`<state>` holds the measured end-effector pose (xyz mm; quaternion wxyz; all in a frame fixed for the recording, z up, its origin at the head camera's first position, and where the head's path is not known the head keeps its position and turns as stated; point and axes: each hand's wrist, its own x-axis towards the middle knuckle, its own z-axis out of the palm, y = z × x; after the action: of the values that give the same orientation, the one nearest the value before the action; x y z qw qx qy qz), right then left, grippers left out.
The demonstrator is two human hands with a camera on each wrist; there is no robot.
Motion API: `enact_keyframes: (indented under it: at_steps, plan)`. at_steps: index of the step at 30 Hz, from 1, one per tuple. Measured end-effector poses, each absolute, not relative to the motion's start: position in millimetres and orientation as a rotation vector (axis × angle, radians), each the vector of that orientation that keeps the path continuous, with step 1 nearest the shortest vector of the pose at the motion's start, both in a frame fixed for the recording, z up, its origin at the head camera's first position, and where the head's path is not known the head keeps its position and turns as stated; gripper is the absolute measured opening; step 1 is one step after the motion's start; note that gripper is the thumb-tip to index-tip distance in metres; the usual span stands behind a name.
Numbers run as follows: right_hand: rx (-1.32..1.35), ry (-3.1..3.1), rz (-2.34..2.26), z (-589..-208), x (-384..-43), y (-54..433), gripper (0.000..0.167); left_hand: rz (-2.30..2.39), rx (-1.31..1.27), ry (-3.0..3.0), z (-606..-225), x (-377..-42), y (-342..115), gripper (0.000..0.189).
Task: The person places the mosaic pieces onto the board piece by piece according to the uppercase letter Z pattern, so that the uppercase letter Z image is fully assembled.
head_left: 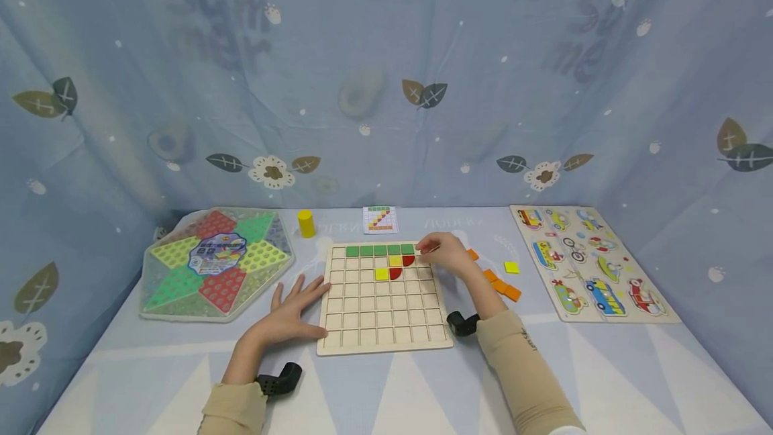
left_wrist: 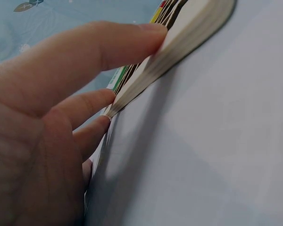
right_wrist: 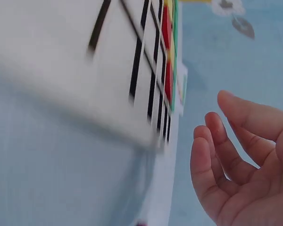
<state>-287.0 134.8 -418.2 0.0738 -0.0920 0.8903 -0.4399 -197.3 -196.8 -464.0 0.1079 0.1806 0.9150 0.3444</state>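
The left hand (head_left: 290, 317) touches the left edge of a gridded board (head_left: 383, 319) — green squares (head_left: 380, 250) along its top row, yellow squares (head_left: 382, 274) and red pieces (head_left: 395, 274) below — while the right hand (head_left: 448, 254) is at its upper right corner, near orange pieces (head_left: 499, 285).

Matt, pale wooden grid board (head_left: 368, 321)

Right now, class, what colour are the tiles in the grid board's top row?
The top-row tiles are green, seen best in the head view.

Perhaps home play corner, wider room hidden: leaf-print curtain (head_left: 362, 39), picture puzzle (head_left: 588, 267), tablecloth (head_left: 362, 398).
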Motion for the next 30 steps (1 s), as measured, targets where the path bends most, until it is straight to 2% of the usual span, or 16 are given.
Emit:
enact_keyframes:
  at_steps: [10, 21, 26, 30]
  plan:
    - [0.005, 2.700, -1.164, -426, -286, 181, 0.024, 1.024, 0.534, 2.701, -464, -196, -196, 0.088]
    - [0.012, 2.740, -0.877, -428, -284, 183, 0.036, 1.014, 0.508, 2.690, -462, -196, -195, 0.090]
    - [0.094, 2.744, -0.921, -423, -287, 176, 0.033, 1.006, 0.510, 2.694, -461, -196, -196, 0.090]
    - [0.079, 2.622, -1.184, -418, -285, 164, 0.023, 1.010, 0.515, 2.692, -462, -196, -196, 0.090]
